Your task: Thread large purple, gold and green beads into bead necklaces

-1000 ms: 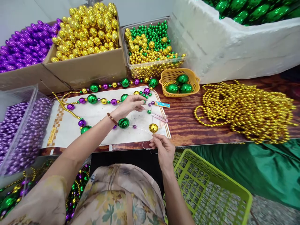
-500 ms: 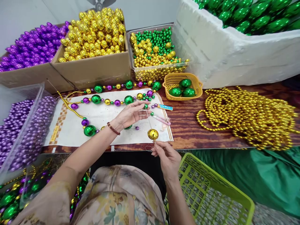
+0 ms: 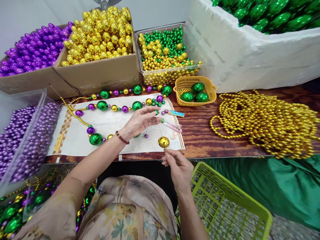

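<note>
My left hand (image 3: pixel 140 121) hovers over the white mat (image 3: pixel 75 133), fingertips pinched on a thin thread with a small green bead near them. My right hand (image 3: pixel 176 166) is at the table's front edge, pinching the same thread just below a gold ball bead (image 3: pixel 163 142) strung on it. A part-strung necklace (image 3: pixel 112 107) of green, purple and gold beads lies across the mat. A large green bead (image 3: pixel 95 139) sits by my left wrist.
Cardboard boxes of purple (image 3: pixel 30 53) and gold beads (image 3: pixel 100 30), a clear tub of mixed beads (image 3: pixel 165 53), an orange basket (image 3: pixel 208 87) with green balls, a pile of gold bead strands (image 3: pixel 265 121), pink scissors (image 3: pixel 172 126), a lime crate (image 3: pixel 225 203).
My left hand drew back toward me from the necklace, pulling the thread. The gold bead and my right hand shifted slightly; the camera view tilted a little.
</note>
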Available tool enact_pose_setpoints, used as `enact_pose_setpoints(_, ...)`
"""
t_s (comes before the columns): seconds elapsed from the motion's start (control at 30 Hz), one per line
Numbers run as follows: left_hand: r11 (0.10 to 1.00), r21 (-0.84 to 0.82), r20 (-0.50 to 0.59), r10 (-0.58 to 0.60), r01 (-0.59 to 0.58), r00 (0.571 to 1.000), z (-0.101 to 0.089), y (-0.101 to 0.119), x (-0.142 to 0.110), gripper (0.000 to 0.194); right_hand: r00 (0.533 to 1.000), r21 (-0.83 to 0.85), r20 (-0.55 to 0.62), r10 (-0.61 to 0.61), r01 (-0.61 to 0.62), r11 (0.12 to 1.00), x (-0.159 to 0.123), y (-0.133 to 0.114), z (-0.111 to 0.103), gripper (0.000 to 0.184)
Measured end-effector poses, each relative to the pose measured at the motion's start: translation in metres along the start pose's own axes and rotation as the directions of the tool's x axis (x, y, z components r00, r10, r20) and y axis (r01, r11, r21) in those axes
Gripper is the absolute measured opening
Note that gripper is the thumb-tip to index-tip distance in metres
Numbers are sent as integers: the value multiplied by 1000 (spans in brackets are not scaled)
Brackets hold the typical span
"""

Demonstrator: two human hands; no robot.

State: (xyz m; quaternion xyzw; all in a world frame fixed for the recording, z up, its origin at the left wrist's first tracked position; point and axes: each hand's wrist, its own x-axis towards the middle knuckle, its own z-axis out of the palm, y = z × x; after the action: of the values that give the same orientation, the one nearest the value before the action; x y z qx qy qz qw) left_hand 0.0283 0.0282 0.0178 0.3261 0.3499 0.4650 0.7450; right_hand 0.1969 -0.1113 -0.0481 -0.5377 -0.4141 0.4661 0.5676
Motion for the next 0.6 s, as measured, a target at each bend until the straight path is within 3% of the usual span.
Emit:
enact_pose_setpoints(0.2,994,76,-39,79,-76,996,4,-6,-1,30,1000,-4,-14,23,-23,1000,2,1,5,14)
enact_pose_setpoints(0.4,999,35,-33,-17,18,999,10,-24,-6,30,998,35,-26,60,-59,998,10,-1,14,17)
enact_pose_setpoints(0.6,998,31,-65,-48,50,997,16,-35,-11,38,992,102,77,100,-107,989,12,1,13,22)
